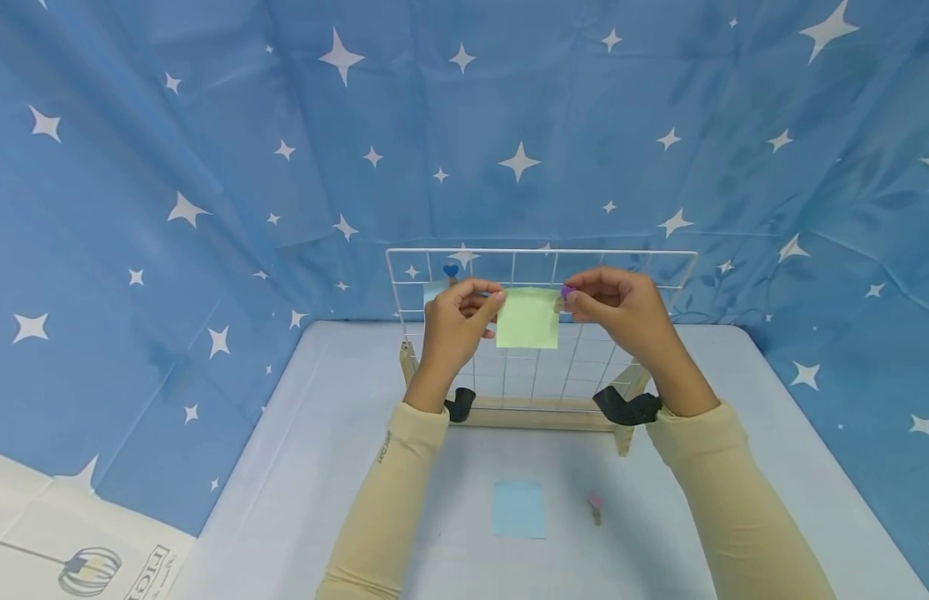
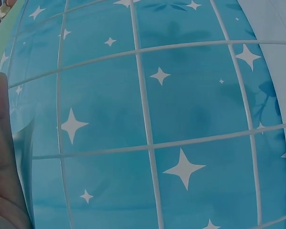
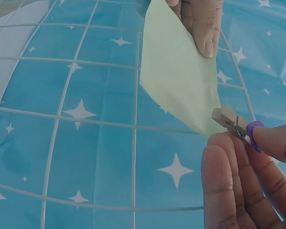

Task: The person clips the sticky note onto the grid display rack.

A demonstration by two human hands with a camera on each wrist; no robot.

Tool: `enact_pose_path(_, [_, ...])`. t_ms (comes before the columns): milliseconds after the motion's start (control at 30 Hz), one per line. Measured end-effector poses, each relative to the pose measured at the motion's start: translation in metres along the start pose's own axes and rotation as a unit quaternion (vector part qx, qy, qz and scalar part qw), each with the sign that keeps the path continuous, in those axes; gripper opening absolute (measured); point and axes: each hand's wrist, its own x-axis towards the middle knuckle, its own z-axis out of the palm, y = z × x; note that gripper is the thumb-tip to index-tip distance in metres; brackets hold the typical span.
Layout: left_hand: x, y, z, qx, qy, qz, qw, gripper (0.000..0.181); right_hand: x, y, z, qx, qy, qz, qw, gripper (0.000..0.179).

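Note:
A pale green sticky note [image 1: 527, 321] is held up in front of a white wire grid panel [image 1: 614, 251]. My left hand [image 1: 451, 332] pinches its left edge between thumb and fingers. At the note's right edge, my right hand [image 1: 621, 312] pinches a small wooden clothespin [image 3: 227, 119] with a purple decoration. In the right wrist view the clothespin's tip overlaps the note's edge, and the fingertips lie right below it. Partly hidden behind my left hand, a blue note [image 1: 434, 290] hangs at the grid's upper left, beside a clothespin with a blue heart [image 1: 451, 271].
Wooden feet and a wooden bar [image 1: 539, 419] support the grid on the white table [image 1: 284, 492]. In front lie a light blue sticky note [image 1: 519, 510] and a clothespin with a pink top [image 1: 596, 507]. A blue star-patterned cloth [image 1: 584, 108] hangs behind.

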Motion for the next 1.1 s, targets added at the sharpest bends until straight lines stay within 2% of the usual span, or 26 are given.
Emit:
enact_pose_path(333, [0.002,-0.004,0.005,-0.003,0.015,0.019,0.9997,0.019,0.003,-0.004,0.003,-0.082,0.011,-0.030,0.9962,0.016])
enact_pose_path(600, [0.004,-0.009,0.007,-0.001,0.028,0.035,0.9990,0.018,0.009,-0.005,0.006,-0.070,0.029,-0.069,0.9947,0.013])
enact_pose_path(867, [0.005,-0.012,0.009,0.008,0.042,0.056,0.9975,0.017,0.011,-0.006,0.010,-0.082,0.048,-0.099,0.9906,0.011])
enact_pose_path(1100, [0.006,-0.014,0.012,-0.003,0.049,0.070,0.9963,0.017,0.018,-0.009,0.017,-0.127,0.081,-0.136,0.9793,0.008])
